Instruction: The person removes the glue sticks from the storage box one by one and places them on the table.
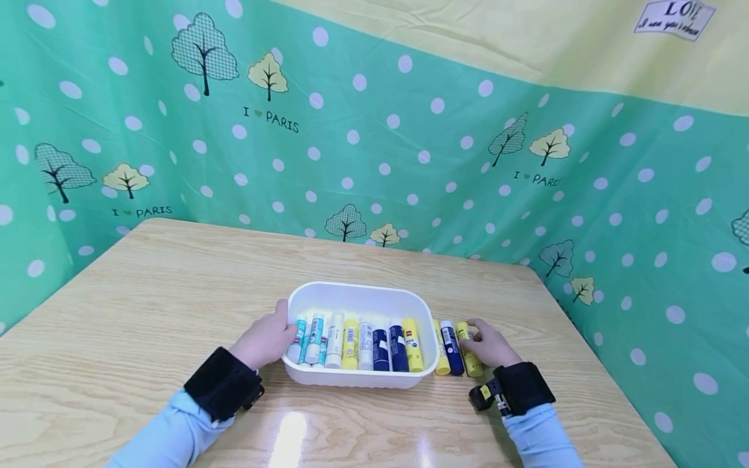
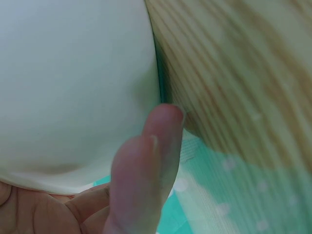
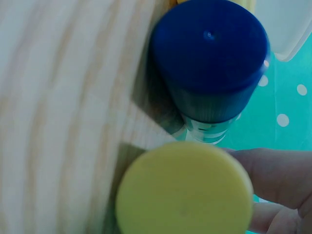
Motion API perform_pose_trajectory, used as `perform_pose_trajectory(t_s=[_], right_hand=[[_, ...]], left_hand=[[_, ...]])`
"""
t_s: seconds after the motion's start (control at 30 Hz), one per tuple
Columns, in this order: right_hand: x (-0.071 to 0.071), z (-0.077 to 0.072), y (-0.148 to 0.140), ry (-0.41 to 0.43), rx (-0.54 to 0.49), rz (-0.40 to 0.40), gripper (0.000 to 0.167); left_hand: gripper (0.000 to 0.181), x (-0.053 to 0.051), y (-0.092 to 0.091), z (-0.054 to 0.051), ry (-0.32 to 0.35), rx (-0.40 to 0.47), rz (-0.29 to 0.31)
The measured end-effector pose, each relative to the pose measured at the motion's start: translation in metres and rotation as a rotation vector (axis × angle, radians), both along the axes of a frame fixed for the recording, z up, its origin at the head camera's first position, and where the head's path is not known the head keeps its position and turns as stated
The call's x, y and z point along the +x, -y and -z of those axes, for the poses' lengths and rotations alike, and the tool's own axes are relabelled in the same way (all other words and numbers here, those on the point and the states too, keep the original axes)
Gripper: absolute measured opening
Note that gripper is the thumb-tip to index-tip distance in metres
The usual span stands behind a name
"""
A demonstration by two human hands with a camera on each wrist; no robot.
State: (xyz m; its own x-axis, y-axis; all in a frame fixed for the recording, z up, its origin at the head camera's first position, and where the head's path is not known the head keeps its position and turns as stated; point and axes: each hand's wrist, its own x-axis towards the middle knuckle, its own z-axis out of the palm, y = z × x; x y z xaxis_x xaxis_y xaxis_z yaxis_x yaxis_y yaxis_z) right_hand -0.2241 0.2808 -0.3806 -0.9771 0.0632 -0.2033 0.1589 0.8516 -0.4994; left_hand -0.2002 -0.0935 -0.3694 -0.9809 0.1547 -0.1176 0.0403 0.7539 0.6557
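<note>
Fingers of the right hand [image 1: 494, 344] grip a yellow glue stick [image 1: 471, 364], a cylinder with a smooth, flat round end, lying on the wooden table [image 1: 175, 292] just right of a navy stick [image 1: 452, 348]. Fingers of the left hand [image 1: 266, 339] hold the left end of a white basket [image 1: 363, 379] containing more sticks [image 1: 351, 344].

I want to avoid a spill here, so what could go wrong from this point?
The right hand grips a yellow tube close beside a blue-capped tube on the table; being round, that neighbour might roll if nudged. The left hand holds one end of the white tub, so a sudden pull could jostle the tubes inside.
</note>
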Motion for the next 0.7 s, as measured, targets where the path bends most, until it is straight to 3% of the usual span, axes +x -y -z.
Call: perform_pose_trajectory(t_s=[0.7], right_hand=[[0.0007,0.0006,0.0008,-0.012,-0.052,0.013,0.049]], left_hand=[[0.047,0.0001,0.0001,0.0000,-0.011,-0.004,0.001]])
